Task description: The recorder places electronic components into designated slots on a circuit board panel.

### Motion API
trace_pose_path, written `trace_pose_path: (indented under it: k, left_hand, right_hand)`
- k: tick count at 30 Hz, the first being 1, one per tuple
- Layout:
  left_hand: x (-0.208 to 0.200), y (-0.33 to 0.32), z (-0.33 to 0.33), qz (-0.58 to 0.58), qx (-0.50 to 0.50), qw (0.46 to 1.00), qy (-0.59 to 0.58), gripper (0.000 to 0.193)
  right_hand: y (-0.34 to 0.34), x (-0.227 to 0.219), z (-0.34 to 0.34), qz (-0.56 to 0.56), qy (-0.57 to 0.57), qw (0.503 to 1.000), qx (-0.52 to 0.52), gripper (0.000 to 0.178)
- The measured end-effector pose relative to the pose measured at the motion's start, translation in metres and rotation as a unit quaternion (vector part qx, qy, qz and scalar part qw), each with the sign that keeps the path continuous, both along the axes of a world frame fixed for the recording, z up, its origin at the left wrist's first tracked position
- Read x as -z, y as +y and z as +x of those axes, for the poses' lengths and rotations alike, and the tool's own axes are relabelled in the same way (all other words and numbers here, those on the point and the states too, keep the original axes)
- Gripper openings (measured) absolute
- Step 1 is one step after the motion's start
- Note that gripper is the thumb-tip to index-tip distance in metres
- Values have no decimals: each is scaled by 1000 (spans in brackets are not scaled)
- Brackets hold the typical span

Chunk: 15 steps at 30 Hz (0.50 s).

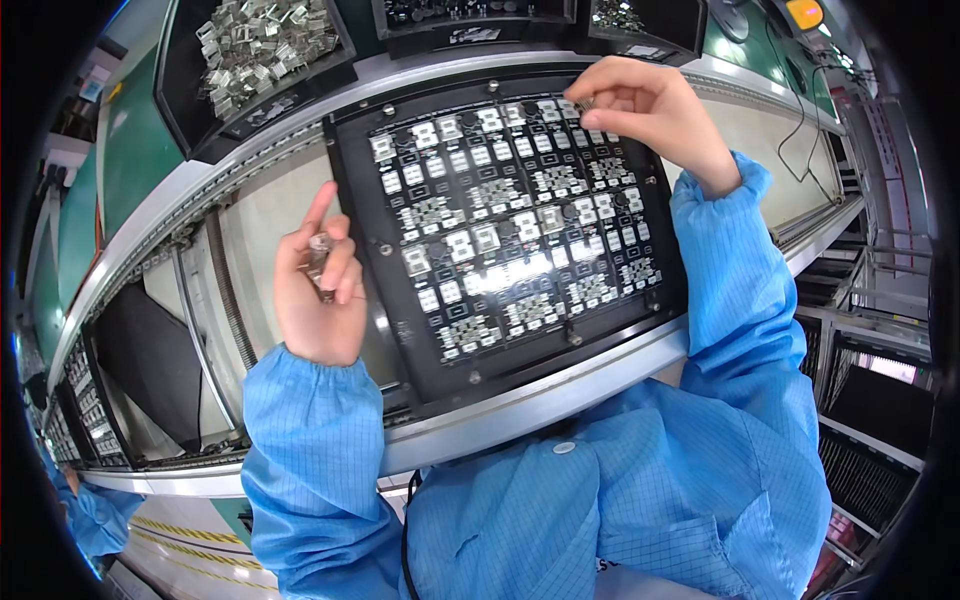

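A black tray [420, 345] lies on the rail line in front of me, carrying a circuit board panel [505, 178] with rows of white square parts and small black chips. Over its far right corner is my right hand [640, 105], thumb and index finger pinching a small silvery component [586, 103] just above the board. My left hand [325, 295] is palm up beside the tray's left edge. Its fingers curl over several small silvery components [320, 262], while the index finger points outward. The exact kind of these parts is too small to tell.
Beyond the rail, a black bin [180, 95] holds a heap of clear and silvery parts. Two more dark bins [480, 25] [650, 25] stand to its right. Metal rails [520, 390] border the line. At far left, another person's blue sleeve [105, 515] shows near more panels [90, 400].
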State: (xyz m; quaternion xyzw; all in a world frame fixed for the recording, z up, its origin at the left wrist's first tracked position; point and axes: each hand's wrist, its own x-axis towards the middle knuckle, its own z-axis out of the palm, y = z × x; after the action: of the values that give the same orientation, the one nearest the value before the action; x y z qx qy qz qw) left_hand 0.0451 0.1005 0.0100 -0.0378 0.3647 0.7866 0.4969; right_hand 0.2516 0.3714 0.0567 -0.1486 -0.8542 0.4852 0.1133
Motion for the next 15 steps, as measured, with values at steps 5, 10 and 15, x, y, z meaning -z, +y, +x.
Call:
trace_pose_path:
  k: [5,10,15]
  left_hand:
    - [-13,12,15,40,127,988,-79,48]
    - [-17,10,20,59,154,985,-44,50]
    - [-15,13,29,30,180,982,-54,52]
  right_hand:
    - [22,18,6,96,-12,994,45,19]
    - [37,20,17,193,-6,980,36,14]
    - [30,15,17,328,-8,945,15,18]
